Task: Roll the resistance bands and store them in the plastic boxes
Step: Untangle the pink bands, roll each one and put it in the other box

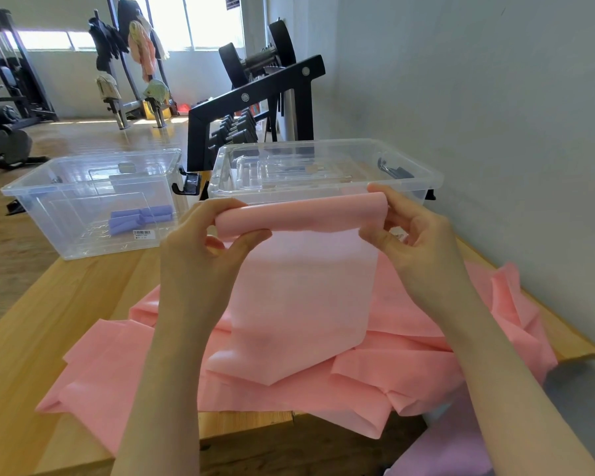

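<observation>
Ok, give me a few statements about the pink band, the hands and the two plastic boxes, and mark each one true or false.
1. Both hands, the left hand and the right hand, grip the partly rolled pink resistance band. True.
2. The clear plastic box on the left holds rolled pink bands. False: it holds rolled purple bands.
3. The pink band is fully rolled. False: a flat length hangs down from the roll.
4. More loose pink bands lie on the wooden table. True.
5. The clear plastic box on the right stands behind the hands. True.
</observation>
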